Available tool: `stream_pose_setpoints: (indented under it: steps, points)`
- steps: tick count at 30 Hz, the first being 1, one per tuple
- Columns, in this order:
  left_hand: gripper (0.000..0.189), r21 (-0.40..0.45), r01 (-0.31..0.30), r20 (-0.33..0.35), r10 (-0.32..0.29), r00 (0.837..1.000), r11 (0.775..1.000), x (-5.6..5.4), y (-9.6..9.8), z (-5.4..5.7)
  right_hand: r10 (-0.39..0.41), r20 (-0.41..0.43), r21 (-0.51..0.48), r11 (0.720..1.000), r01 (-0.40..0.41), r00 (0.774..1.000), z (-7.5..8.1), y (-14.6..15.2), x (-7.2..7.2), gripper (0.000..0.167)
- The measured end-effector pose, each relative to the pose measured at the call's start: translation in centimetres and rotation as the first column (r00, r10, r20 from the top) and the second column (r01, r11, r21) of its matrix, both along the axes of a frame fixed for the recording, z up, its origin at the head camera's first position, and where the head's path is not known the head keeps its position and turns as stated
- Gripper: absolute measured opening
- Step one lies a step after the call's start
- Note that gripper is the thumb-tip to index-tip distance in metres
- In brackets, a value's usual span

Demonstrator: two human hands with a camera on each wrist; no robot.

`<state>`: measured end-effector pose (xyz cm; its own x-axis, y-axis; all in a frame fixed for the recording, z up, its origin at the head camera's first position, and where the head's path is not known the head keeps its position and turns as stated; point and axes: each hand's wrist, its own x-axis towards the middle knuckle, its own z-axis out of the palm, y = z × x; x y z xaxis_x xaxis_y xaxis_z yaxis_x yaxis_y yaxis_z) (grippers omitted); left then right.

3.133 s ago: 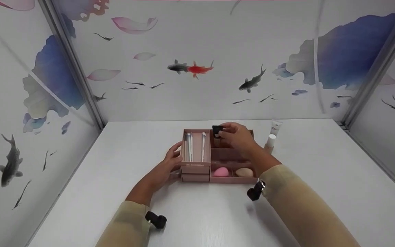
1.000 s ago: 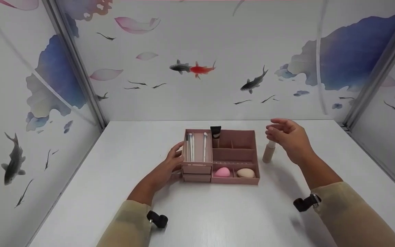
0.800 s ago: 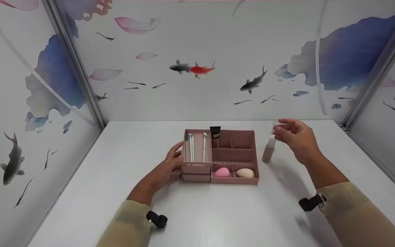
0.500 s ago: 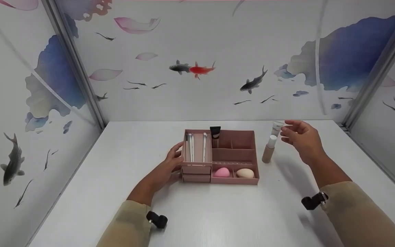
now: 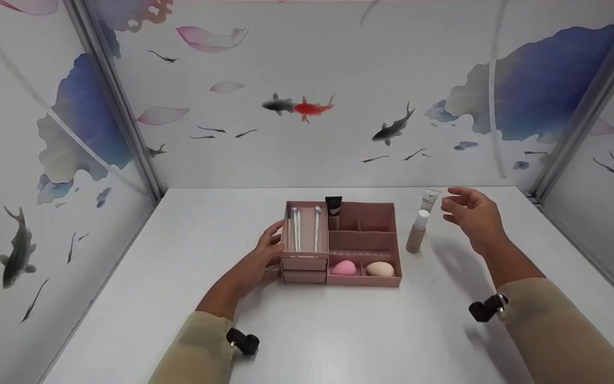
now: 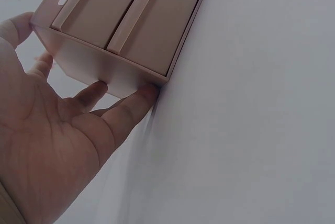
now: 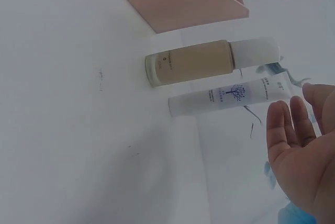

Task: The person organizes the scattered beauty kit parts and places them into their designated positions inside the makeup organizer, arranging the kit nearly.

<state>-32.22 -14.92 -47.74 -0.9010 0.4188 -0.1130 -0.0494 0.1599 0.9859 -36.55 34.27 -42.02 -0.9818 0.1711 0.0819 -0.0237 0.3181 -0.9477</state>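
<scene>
A pink makeup organizer (image 5: 364, 242) stands mid-table, with two drawers on its left side. My left hand (image 5: 258, 258) rests its fingertips against the organizer's left wall; the left wrist view shows the spread fingers (image 6: 131, 110) touching it. Over at the right, my right hand (image 5: 472, 216) hovers with loosely bent fingers and holds nothing. Just left of it, a white squeeze tube (image 7: 230, 97) stands upright on its cap end. In front of the tube is a foundation bottle (image 7: 191, 63) with a white cap. A black-topped tube (image 5: 333, 210) stands in the organizer's back compartment.
White-handled brushes (image 5: 317, 228) lie in the organizer's left top tray. A pink makeup sponge (image 5: 345, 268) and a beige makeup sponge (image 5: 380, 269) sit in its front compartments. Printed white panels (image 5: 307, 149) close off the back and sides of the white table (image 5: 339, 336).
My right hand has let go of the black-topped tube, which now stands in the organizer. It moved right, past the foundation bottle and white tube, and drew slightly away. My left hand stayed.
</scene>
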Motion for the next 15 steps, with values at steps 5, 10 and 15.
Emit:
stream_pose_setpoints:
  steps: [5,10,15]
  points:
    - [0.058,-0.016,-0.012,-0.009,0.012,1.000,1.000,0.1,0.0,-0.1,-0.006,0.010,0.017,1.000,0.006,1.000,-0.4,-0.3,-0.5,0.060]
    - [0.059,-0.012,-0.009,-0.009,0.009,1.000,1.000,-0.1,0.0,-0.2,-0.008,0.042,0.025,1.000,0.007,0.999,-0.6,-0.8,-1.1,0.063]
    - [0.059,-0.004,-0.016,0.008,0.016,1.000,1.000,-0.1,0.1,-0.4,-0.018,0.068,0.023,1.000,0.016,0.998,-0.9,-1.1,-1.9,0.066]
